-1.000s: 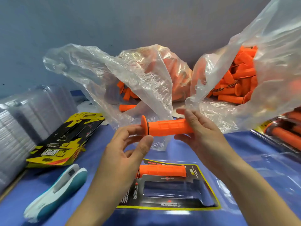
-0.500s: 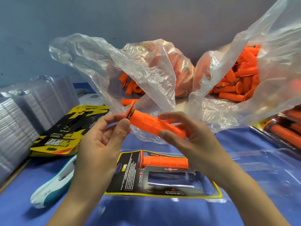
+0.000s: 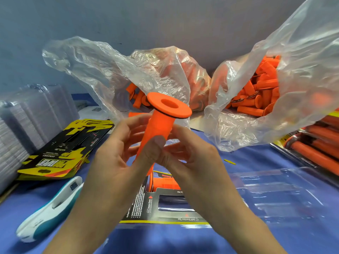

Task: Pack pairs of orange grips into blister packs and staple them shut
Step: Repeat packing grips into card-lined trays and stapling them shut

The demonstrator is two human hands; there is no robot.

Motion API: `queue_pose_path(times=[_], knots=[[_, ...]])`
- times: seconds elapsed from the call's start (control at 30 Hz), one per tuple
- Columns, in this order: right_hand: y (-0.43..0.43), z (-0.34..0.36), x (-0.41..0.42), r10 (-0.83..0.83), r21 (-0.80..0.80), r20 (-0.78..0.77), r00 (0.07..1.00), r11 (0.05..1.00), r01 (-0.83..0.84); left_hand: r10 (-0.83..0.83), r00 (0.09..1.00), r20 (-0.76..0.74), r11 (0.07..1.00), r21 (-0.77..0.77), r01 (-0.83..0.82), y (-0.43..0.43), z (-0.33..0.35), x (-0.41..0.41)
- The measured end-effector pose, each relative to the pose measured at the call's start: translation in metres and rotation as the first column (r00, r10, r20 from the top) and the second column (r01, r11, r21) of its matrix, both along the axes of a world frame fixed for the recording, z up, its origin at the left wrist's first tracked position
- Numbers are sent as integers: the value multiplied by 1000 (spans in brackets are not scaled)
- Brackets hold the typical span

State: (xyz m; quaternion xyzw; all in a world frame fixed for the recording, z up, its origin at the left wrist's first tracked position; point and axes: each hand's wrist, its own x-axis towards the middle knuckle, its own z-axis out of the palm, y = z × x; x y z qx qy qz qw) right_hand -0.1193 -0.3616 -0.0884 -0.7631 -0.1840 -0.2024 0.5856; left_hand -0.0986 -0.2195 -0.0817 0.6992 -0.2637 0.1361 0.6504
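Far left on the blue worktop (image 3: 238, 241): stack of clear blisters (image 3: 22, 125), then a pile of yellow-black cards (image 3: 64, 149). Nearer, lying flat: white-and-teal stapler (image 3: 49, 211). Behind, left bag (image 3: 102, 74) of clear plastic with loose orange grips inside.

At centre, raised above the worktop: grip (image 3: 161, 125), nearly upright, flange and hollow end on top. Held in both hands: left hand (image 3: 113, 162) with thumb pressed on the shaft and fingers curled behind; right hand (image 3: 192, 158) wrapped round the lower end.

Beneath the hands, flat on the worktop: open pack (image 3: 154, 208) with printed card, and a second grip (image 3: 165, 183) seated in its far slot.

To the right: clear lid (image 3: 275, 195) folded open. Behind it, right bag (image 3: 297, 70), full of orange grips. Far right: finished packs (image 3: 319, 143).
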Motion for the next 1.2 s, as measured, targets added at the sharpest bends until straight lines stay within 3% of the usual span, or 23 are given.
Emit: queue_pose_path(times=[0.2, 0.33, 0.47, 0.67, 0.8, 1.07, 1.2], knots=[[-14, 1, 1, -52, -192, -14, 999, 980, 48, 46, 999, 26, 993, 104, -48, 10, -4, 3], [-25, 4, -1, -155, -80, 62, 986, 984, 160, 137, 988, 67, 959, 242, -150, 18, -9, 7], [-23, 6, -2, -181, -138, 205, 962, 967, 212, 177, 973, 150, 917, 334, -218, 17, -14, 7], [-28, 6, -3, -176, -196, 78, 981, 962, 188, 200, 948, 249, 871, 397, -288, 20, -16, 10], [-28, 5, -3, -200, -243, 95, 975, 945, 218, 186, 934, 305, 848, 430, -309, 20, -16, 10], [-29, 4, -3, -190, -117, 103, 976, 972, 202, 172, 922, 347, 847, 427, -318, 21, -14, 8], [-32, 1, -3, -198, -106, 107, 974, 972, 209, 156, 942, 296, 847, 451, -282, 24, -18, 9]])
